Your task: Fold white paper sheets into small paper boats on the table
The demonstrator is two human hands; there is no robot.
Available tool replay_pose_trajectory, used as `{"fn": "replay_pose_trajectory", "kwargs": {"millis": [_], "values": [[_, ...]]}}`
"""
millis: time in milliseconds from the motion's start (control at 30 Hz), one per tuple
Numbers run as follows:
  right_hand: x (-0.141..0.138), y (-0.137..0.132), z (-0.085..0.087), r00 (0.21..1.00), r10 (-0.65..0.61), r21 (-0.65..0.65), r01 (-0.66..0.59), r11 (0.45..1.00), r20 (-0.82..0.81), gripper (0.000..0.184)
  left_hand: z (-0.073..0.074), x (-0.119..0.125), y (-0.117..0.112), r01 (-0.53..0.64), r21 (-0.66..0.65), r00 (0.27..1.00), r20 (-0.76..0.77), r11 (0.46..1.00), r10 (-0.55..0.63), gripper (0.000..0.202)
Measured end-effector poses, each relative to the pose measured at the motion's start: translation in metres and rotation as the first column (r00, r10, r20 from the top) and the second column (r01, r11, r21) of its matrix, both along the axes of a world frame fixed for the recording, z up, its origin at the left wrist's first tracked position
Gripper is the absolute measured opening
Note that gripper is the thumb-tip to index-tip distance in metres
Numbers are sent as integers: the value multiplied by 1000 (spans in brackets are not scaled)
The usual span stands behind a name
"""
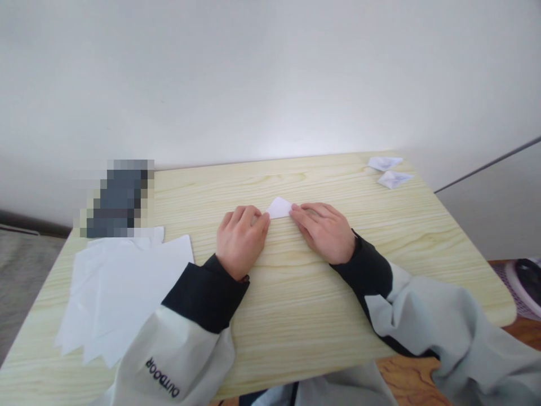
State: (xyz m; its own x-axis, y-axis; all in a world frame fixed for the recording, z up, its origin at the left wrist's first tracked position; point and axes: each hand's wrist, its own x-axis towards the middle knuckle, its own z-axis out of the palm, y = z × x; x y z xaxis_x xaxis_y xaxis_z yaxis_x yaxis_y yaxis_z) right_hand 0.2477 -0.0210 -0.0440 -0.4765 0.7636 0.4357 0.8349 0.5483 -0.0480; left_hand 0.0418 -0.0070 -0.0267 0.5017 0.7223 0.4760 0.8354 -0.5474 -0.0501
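Observation:
A small folded piece of white paper (279, 208) lies near the middle of the table, its peak pointing toward the wall. At its left corner, my left hand (242, 237) has the fingers curled, thumb and forefinger closed on the paper's edge. On the opposite corner, the fingertips of my right hand (324, 232) are pressed together on the paper. Parts of both corners are hidden under the fingers.
Several loose white sheets (139, 287) lie fanned on the left of the table (287, 316). A pixelated dark object (120, 197) is behind them. Two folded paper boats (384, 163) rest at the back right. A pink basket (513, 287) stands beyond the right edge.

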Motion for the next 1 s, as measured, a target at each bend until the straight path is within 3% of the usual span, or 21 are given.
{"fn": "replay_pose_trajectory", "kwargs": {"millis": [267,533,833,1000], "values": [[-7,-1,0,999,-36,-23,37,999,27,28,0,10,-16,-41,16,992,-119,999,43,23],[-9,-2,2,993,-81,-4,82,997,84,28,-3,15,-18,-157,-105,979,-143,982,142,39],[-10,-2,2,990,-98,-7,99,995,100,28,6,16,-14,-115,-164,980,-177,980,86,36],[-8,1,1,996,-88,-27,88,996,-10,25,1,13,-12,-93,-155,991,-106,983,77,37]]}}
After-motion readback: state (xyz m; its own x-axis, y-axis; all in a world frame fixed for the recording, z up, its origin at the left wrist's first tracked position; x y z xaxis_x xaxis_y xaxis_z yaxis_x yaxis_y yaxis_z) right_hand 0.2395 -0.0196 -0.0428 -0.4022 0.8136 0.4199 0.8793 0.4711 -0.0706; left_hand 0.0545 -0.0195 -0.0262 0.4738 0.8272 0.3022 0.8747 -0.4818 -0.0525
